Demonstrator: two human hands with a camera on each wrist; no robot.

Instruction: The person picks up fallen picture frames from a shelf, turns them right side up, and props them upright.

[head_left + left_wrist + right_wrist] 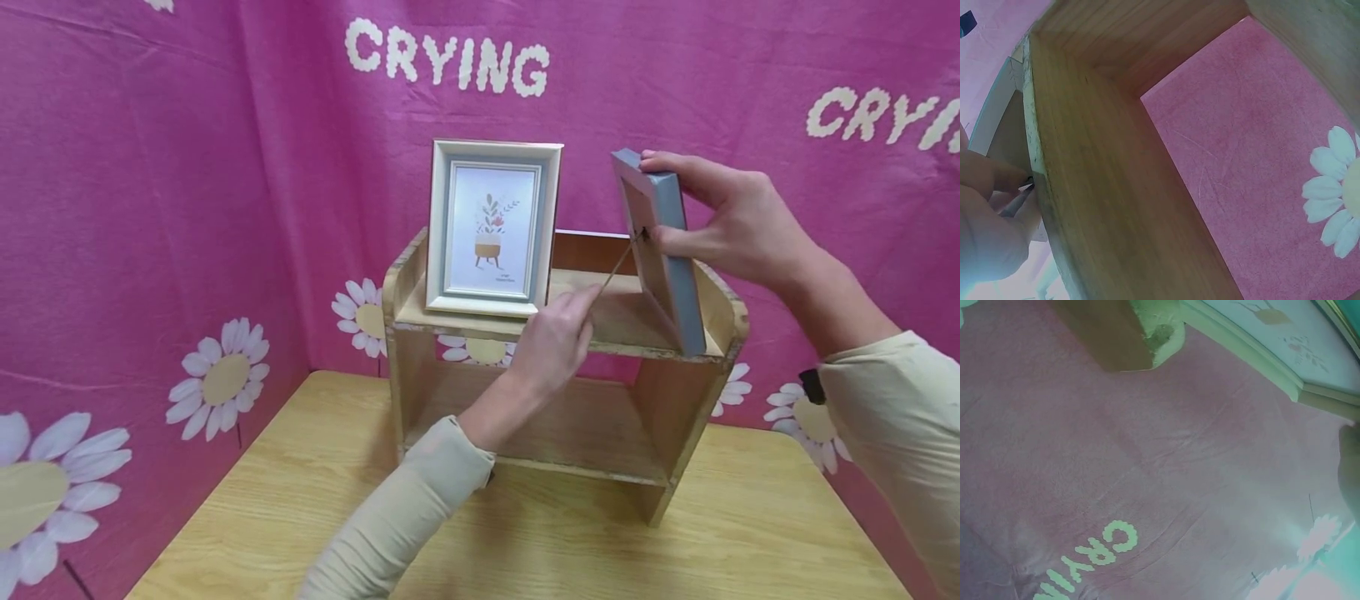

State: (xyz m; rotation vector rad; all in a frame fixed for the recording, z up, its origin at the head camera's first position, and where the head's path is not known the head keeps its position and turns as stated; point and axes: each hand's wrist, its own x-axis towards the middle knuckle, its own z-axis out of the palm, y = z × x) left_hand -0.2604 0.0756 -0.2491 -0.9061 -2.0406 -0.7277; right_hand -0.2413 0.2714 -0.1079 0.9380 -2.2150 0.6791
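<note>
My right hand (731, 217) grips a picture frame (678, 267) with blue-grey sides by its upper edge and side. It stands tilted on the right of the shelf's upper board, its back turned left. My left hand (555, 337) pinches a thin stick (618, 265), whose far end meets a small dark fitting at the middle of that back. In the left wrist view the left hand (991, 219) is close to the shelf's edge. A second, cream picture frame (491, 229) with a potted-plant print stands upright on the left of the upper board.
Both frames belong to a two-tier wooden shelf (652, 425) on a light wood table (247, 517). Raised side panels (723, 308) border the upper board. A pink curtain (300, 125) with white letters and daisies hangs behind and at the left.
</note>
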